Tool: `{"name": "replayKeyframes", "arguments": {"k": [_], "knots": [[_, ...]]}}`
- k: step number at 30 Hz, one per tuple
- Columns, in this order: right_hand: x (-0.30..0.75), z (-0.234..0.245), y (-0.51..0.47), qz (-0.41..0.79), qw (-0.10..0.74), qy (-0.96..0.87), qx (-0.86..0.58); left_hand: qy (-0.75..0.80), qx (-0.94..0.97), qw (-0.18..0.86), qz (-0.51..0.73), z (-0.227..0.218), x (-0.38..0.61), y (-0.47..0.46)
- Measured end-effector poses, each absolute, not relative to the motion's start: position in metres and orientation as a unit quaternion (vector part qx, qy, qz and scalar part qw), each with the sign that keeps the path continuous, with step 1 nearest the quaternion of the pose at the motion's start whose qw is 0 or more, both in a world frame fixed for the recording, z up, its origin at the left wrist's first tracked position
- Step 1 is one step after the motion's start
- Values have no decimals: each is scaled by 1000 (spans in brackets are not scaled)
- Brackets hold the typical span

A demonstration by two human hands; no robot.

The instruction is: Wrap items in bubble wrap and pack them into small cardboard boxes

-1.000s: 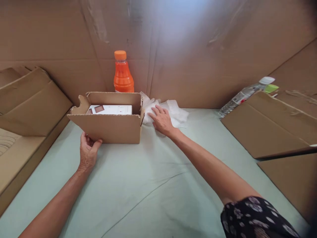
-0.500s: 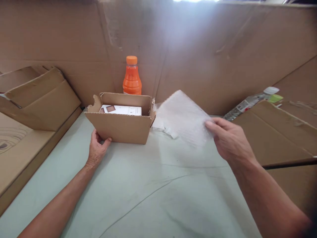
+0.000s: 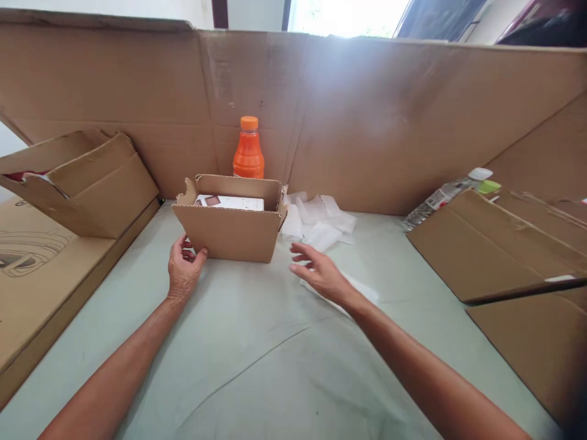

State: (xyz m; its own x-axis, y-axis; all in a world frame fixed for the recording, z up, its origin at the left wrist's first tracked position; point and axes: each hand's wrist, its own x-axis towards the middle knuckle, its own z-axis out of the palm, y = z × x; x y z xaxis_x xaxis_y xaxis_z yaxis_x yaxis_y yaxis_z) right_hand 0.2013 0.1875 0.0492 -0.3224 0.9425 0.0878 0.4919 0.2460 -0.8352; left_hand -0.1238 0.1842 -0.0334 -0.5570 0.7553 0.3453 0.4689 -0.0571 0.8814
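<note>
A small open cardboard box (image 3: 233, 232) stands on the pale green table cover, with a white flat pack (image 3: 229, 202) inside it. My left hand (image 3: 183, 273) grips the box's lower left corner, thumb on its front face. My right hand (image 3: 321, 275) hovers just right of the box with its fingers apart and nothing in them. A white foam sheet (image 3: 362, 287) lies flat on the cover under that wrist. Several more white foam sheets (image 3: 316, 220) are heaped behind, against the box's right side.
An orange drink bottle (image 3: 248, 150) stands behind the box against the tall cardboard wall (image 3: 389, 122). A clear plastic bottle (image 3: 444, 195) lies at the right, beside flattened cardboard (image 3: 495, 244). Folded cardboard boxes (image 3: 82, 183) are stacked on the left.
My right hand took a foam sheet from the heap, lifted it to the right, then let it go onto the cover. It now hovers open near the box. My left hand stayed on the box.
</note>
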Motion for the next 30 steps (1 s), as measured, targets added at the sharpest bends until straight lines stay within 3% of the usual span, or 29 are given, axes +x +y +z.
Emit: {"name": "replayKeyframes", "arguments": {"k": [5, 9, 12, 15, 20, 23, 26, 30], "knots": [[154, 17, 195, 395, 346, -727, -441, 652, 433, 162, 602, -37, -130, 187], [214, 20, 198, 277, 330, -747, -507, 637, 418, 192, 619, -39, -133, 188], [270, 24, 193, 135, 203, -735, -633, 640, 423, 198, 610, -42, -133, 189], [298, 25, 175, 98, 105, -718, -681, 653, 420, 183, 603, -40, -132, 188], [299, 38, 134, 78, 178, -726, -660, 655, 474, 59, 586, -11, -113, 151], [298, 57, 112, 122, 217, -724, -643, 602, 593, 77, 528, 9, -81, 99], [294, 71, 90, 253, 261, -697, -618, 543, 675, 231, 443, 9, -39, 52], [273, 81, 53, 522, 340, -585, -519, 503, 637, 433, 392, -5, 7, 30]]}}
